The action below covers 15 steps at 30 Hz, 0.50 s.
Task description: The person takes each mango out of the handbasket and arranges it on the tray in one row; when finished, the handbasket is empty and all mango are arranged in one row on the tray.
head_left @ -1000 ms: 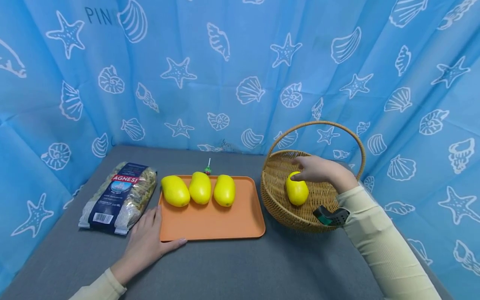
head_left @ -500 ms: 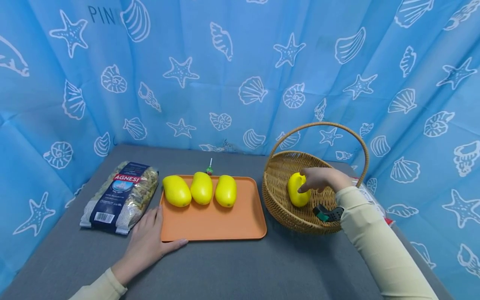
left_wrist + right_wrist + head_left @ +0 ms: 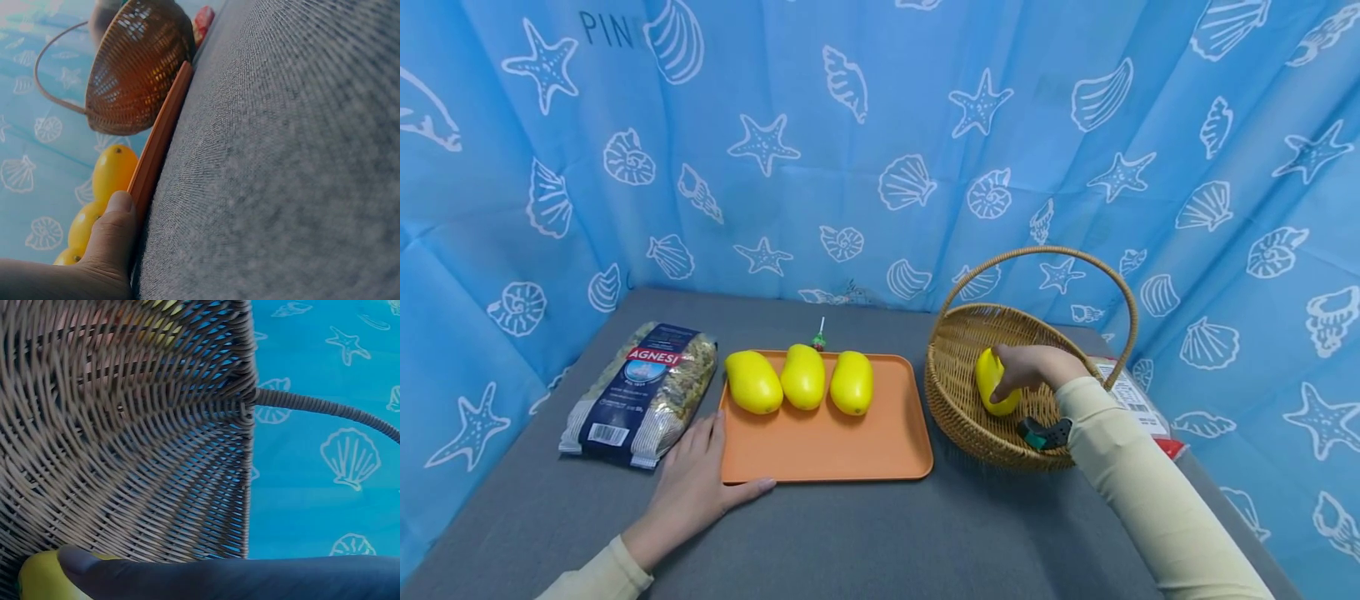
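In the head view, three yellow mangoes (image 3: 803,377) lie in a row along the back of an orange tray (image 3: 827,450). My left hand (image 3: 688,475) rests at the tray's front left corner, fingers along the left side and thumb along the front edge. In the left wrist view the thumb (image 3: 112,234) touches the tray rim. To the right stands a wicker basket (image 3: 958,408) with a tall handle. Inside it my right hand (image 3: 1033,367) grips another yellow mango (image 3: 988,387). The right wrist view shows the thumb (image 3: 81,562) on that mango; the other fingers are hidden.
An Agnesi pasta bag (image 3: 640,392) lies left of the tray. A lollipop (image 3: 819,337) is behind the tray's back edge. Partly hidden behind the right arm, a white and red package (image 3: 1138,400) lies beside the basket. A blue shell-patterned curtain (image 3: 880,167) backs the grey table.
My right hand has lowered into the basket and its fingers have closed round the mango, which has tilted slightly. The left hand keeps its place on the tray.
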Motion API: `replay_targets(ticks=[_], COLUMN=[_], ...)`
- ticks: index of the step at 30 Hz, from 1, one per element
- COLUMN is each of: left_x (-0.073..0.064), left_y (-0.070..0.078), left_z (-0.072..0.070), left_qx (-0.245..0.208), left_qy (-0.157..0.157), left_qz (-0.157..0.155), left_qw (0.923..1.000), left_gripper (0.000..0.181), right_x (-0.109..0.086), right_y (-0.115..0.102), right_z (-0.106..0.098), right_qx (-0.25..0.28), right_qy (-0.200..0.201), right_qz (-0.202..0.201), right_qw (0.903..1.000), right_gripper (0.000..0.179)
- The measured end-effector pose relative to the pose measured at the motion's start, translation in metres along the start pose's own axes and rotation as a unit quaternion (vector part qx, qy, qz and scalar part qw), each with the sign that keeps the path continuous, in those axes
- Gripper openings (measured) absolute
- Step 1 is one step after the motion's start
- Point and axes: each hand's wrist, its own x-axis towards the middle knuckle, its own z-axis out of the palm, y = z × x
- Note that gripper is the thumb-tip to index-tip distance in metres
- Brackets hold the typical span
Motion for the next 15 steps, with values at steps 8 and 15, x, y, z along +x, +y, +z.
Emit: replay_targets(ticks=[8,15], left_x=[0.0004,0.0006], left_y=[-0.0011,-0.0017], left_z=[0.0004,0.0016], left_qx=[-0.002,-0.003], left_qy=[0.006,0.008], left_qz=[0.004,0.005], left_qw=[1.0,0.9999], left_gripper=[0.132,0.133], right_x=[0.0062,0.0097], right_y=[0.0042,0.0068], right_z=[0.0028,0.0031], right_qx=[0.003,0.0], right_qy=[-0.001,0.005], right_qz=[0.007,0.006], right_qw=[1.0,1.0], right_gripper=[0.103,0.101])
